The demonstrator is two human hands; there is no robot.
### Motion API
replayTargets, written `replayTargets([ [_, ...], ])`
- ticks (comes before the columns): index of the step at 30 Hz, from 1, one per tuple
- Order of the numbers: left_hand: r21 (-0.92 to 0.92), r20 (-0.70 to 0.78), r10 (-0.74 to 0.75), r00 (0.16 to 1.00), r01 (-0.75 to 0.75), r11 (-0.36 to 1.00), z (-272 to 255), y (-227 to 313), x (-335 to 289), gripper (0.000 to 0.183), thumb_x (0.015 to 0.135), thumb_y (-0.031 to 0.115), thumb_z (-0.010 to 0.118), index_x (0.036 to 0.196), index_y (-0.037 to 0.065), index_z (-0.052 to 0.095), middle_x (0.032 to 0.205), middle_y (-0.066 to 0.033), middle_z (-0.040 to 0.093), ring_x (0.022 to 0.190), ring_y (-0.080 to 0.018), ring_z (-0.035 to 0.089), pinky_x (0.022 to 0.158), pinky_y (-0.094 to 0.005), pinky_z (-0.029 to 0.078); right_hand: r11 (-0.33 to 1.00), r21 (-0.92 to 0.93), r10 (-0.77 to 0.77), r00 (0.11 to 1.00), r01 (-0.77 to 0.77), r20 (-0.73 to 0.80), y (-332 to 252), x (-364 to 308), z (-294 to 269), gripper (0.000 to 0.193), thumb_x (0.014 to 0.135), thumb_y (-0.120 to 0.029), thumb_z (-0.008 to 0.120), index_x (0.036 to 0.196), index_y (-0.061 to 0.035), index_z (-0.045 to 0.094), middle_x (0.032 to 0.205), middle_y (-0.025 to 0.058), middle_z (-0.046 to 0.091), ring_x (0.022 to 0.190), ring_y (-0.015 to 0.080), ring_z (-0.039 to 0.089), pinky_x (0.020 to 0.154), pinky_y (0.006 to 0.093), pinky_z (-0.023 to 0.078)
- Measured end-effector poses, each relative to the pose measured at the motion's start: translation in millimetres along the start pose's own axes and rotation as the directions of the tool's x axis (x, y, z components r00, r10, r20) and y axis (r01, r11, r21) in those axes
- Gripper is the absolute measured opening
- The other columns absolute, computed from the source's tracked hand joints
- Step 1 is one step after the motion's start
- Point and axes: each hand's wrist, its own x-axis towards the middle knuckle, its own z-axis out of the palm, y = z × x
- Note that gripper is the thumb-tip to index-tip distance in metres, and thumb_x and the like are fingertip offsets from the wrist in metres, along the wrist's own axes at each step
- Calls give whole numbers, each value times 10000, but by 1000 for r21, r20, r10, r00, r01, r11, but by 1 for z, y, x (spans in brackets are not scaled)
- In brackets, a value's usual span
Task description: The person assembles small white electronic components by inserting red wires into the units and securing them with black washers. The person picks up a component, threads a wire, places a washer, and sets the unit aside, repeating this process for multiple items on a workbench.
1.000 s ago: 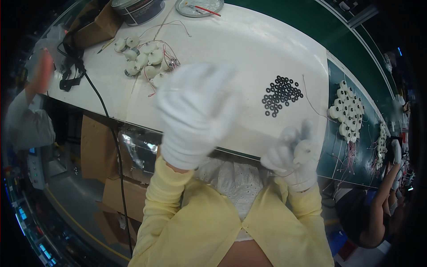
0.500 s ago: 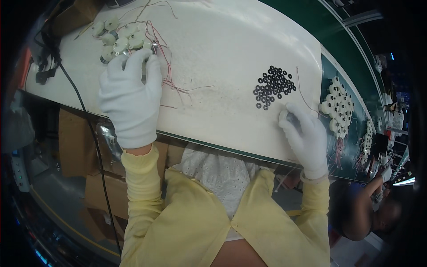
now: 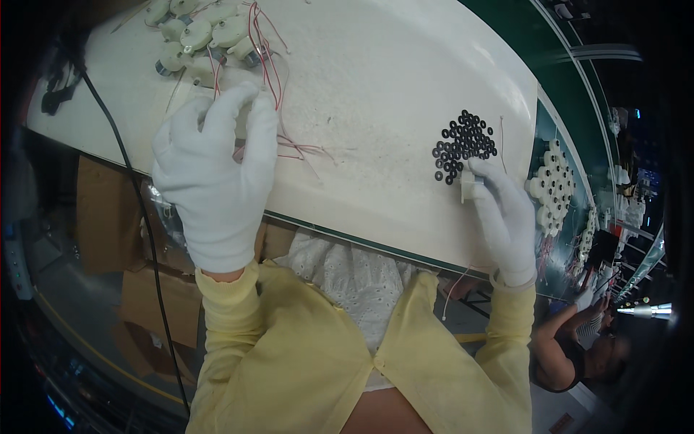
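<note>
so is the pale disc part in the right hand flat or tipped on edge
Tipped on edge: the pale disc part shows as a narrow strip, not a round face, in the right hand.

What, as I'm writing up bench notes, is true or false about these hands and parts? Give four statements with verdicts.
1. The white-gloved right hand holds a cream plastic part near small black rings. True.
2. The small black rings sit in a box. False: they lie on the white table.
3. The white-gloved left hand is nearer than the right to the round cream parts with red wires. True.
4. The two hands touch. False: they are apart.
</note>
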Motion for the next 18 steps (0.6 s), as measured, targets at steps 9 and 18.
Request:
replayTargets([
  [9, -203, 44, 140, 989, -129, 971, -5, 9, -18, 358, 860, 147, 798, 1212, 146, 735, 996, -23, 672, 898, -234, 591, 811, -374, 490, 820, -449, -362, 929, 356, 76, -13, 16, -1, 345, 867, -50, 714, 1210, -35, 684, 823, 76, 703, 686, 266, 648, 639, 372, 495],
  [18, -217, 56, 93, 994, -79, 973, 1, 10, -17, 407, 847, 211, 823, 1237, 163, 717, 1044, -47, 649, 940, -270, 576, 863, -406, 477, 630, -703, -303, 938, 331, 169, -28, 10, -8, 348, 849, -197, 768, 1188, -149, 703, 787, 3, 628, 730, 244, 599, 706, 384, 420],
])
